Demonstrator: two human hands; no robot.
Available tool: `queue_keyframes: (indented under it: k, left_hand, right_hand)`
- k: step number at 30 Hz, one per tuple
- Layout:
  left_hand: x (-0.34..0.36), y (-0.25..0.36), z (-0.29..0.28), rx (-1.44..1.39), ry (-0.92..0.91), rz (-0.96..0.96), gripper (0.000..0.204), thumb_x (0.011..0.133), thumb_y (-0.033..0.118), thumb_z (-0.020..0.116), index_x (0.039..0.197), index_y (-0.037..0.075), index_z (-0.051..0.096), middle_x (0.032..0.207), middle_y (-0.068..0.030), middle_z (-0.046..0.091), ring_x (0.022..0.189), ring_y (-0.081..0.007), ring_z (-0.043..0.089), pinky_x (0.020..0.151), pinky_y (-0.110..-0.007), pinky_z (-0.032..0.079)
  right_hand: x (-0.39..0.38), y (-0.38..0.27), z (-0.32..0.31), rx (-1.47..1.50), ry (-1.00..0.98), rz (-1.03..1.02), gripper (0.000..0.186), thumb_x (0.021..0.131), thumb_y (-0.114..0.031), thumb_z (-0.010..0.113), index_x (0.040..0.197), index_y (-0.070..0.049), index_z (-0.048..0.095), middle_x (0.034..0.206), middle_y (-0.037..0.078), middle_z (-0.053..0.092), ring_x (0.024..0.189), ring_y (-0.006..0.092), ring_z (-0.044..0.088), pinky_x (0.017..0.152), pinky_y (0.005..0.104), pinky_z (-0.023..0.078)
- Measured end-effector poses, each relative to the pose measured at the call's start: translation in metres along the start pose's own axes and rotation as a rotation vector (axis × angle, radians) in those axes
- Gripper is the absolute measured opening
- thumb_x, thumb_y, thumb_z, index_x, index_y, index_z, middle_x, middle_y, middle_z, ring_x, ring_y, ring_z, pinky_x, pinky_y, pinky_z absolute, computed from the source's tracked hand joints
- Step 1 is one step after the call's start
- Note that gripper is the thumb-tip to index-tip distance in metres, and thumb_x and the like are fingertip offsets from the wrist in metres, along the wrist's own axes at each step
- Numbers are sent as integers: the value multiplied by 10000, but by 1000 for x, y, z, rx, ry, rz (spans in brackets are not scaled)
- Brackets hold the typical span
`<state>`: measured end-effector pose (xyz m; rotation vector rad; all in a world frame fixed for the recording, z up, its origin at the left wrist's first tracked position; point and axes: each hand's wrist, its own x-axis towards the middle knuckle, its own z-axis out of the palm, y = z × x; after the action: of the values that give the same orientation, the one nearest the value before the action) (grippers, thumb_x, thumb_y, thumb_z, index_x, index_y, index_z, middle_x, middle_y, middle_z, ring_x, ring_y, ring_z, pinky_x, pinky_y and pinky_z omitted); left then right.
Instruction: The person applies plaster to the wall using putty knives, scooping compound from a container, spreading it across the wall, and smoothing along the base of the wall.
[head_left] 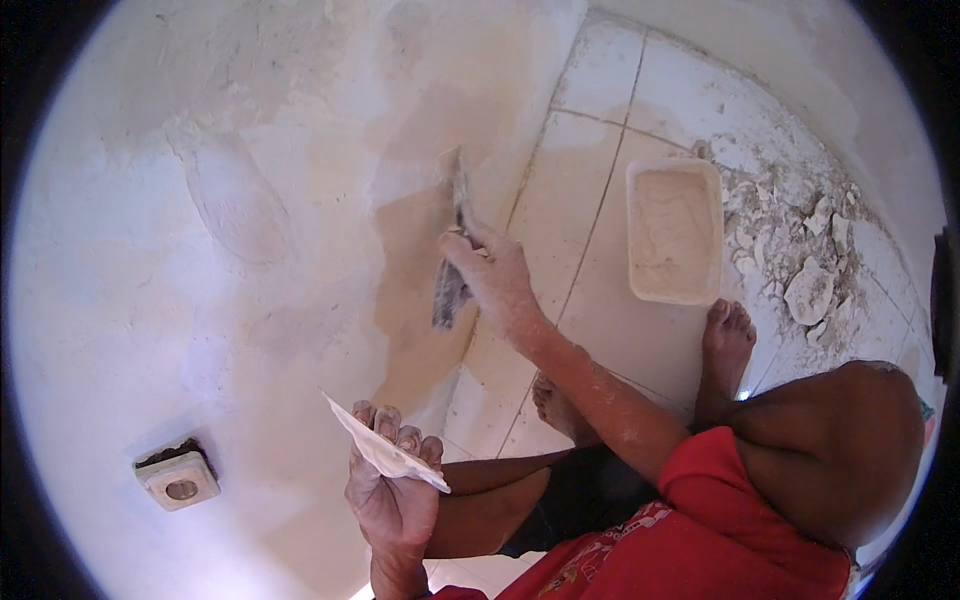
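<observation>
Head camera: we look down from the person's head, through the left fisheye of the pair.
Wall [260,310]: we see it fill our left side, near and at a slant.
Floor [620,340]: we view it from above, right of the wall's foot.
Shirt [715,530] and knee [870,430]: we have these close, large at lower right.
Rim: we get a round view with dark corners.
</observation>
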<state>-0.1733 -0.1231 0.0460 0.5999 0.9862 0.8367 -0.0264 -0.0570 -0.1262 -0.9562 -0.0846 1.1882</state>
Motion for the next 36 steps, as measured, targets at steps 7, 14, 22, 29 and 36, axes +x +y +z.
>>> queue_keyframes:
  k: [7, 14, 22, 29, 36]
  left_hand:
    - [1, 1, -3, 36, -52, -5, 492, 842, 130, 698, 1262, 133, 441, 1023, -27, 513, 866, -178, 559, 753, -349, 382]
    - [-2, 0, -5, 46, -60, -30, 510, 845, 152, 702, 1292, 135, 457, 1056, -32, 503, 888, -192, 555, 774, -360, 391]
    - [-1, 0, -3, 50, -25, -17, 513, 852, 162, 701, 1299, 133, 452, 1064, -35, 500, 893, -191, 547, 781, -368, 392]
    - [1, -1, -3, 41, -63, -22, 483, 863, 167, 698, 1275, 133, 447, 1015, -27, 496, 873, -188, 543, 769, -357, 386]
    - [-2, 0, -1, 18, -28, -2, 396, 870, 159, 698, 1177, 139, 449, 964, -17, 501, 844, -185, 563, 740, -348, 385]
  right_hand:
    - [-44, 29, 10, -545, -39, -477, 557, 903, -122, 639, 1427, -32, 472, 954, 104, 650, 774, 83, 572, 682, 268, 492]
    - [15, 8, -22, -282, 95, 58, 509, 914, -191, 630, 1386, -31, 524, 941, 78, 635, 733, 82, 543, 652, 267, 468]
    - [-23, 12, 8, -547, 36, -431, 553, 870, -155, 661, 1392, -46, 516, 872, 79, 599, 737, 128, 559, 675, 300, 487]
    - [-1, 49, -29, -369, 153, -327, 549, 865, -163, 658, 1384, -47, 523, 908, 151, 630, 764, 238, 607, 698, 356, 505]
    - [14, 55, -34, -441, 186, -369, 549, 893, -148, 626, 1419, -70, 492, 967, 131, 617, 767, 193, 590, 724, 318, 504]
